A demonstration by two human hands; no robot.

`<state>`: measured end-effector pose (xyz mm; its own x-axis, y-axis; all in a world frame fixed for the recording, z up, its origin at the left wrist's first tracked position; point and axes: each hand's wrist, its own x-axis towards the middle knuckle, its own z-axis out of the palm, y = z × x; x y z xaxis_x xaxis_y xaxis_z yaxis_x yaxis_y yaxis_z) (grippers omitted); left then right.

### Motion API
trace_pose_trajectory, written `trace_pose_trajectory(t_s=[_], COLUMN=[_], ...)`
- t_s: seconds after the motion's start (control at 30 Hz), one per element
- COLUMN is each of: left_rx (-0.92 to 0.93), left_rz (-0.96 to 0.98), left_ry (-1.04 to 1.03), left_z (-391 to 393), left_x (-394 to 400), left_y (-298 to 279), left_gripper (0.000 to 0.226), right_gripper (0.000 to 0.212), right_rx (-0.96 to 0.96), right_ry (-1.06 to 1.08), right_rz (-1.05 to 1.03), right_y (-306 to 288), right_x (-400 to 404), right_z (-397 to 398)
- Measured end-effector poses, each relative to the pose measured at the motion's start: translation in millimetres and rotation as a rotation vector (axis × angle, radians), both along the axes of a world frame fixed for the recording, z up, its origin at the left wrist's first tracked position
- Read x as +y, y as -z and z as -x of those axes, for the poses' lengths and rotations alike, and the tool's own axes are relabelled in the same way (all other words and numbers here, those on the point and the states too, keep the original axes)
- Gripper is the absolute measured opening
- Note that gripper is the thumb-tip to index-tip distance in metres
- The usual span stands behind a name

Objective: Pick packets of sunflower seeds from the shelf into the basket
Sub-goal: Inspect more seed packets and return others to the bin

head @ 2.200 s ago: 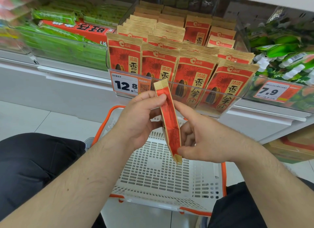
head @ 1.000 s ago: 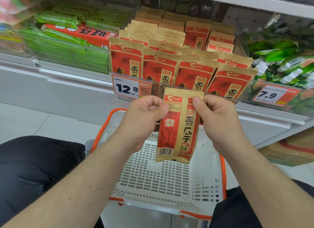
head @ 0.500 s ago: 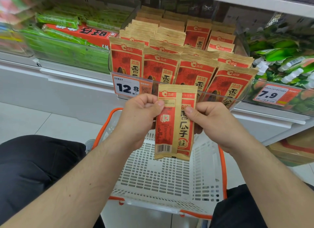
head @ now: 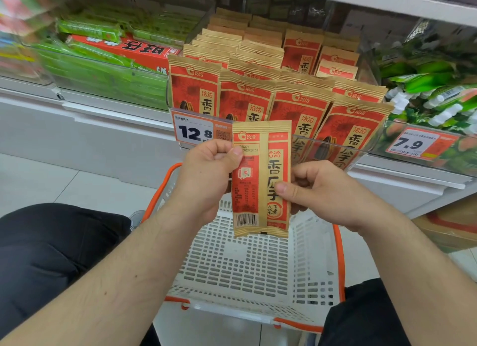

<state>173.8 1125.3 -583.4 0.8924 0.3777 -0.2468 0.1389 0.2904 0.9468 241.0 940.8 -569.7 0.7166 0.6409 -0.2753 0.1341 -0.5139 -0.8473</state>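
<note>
One packet of sunflower seeds (head: 260,180) held upright above the white basket (head: 247,263), barcode side to camera. Left hand (head: 209,175) pinches its upper left edge; right hand (head: 317,188) pinches its right edge, thumb on front. Shelf packets (head: 296,108) stand behind.

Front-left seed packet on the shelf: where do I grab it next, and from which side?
Pinch the front-left packet by its crimped top edge, coming from above. It stands upright, and the clear bin front and price tag cover its lower half.
</note>
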Motion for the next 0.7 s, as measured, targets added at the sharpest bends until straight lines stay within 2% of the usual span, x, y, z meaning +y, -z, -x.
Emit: trace_pose_trajectory(t_s=[0.2, 0.33, 0.4, 0.5, 0.7], left_rx=[0.007, 0.034, 0.043, 0.046, 0.087], left_rz=[0.004, 0.015, 0.026, 0.028, -0.030], left_ry=[-0.029, -0.053, -0.060, -0.067, -0.077], left_z=[0, -2, -2, -3, -3], left_x=[2, 4, 5, 5, 4], left_y=[0, 3, 4, 3, 5], left_gripper=[0.015, 0.012, 0.013, 0.014, 0.013], right_gripper=[0.057, 0.032, 0.031, 0.035, 0.062], right_rx=[-0.074, -0.067, -0.076, -0.097, -0.141], right_ry=[-0.022, -0.104, -0.124, -0.114, -0.148], right_rz=[0.027, 0.045, 0.055, 0.047, 0.059], right_y=[-2, -5, -5, -5, -8], right_x=[1, 1, 1, 3, 8], right_z=[4, 5, 5, 7, 17])
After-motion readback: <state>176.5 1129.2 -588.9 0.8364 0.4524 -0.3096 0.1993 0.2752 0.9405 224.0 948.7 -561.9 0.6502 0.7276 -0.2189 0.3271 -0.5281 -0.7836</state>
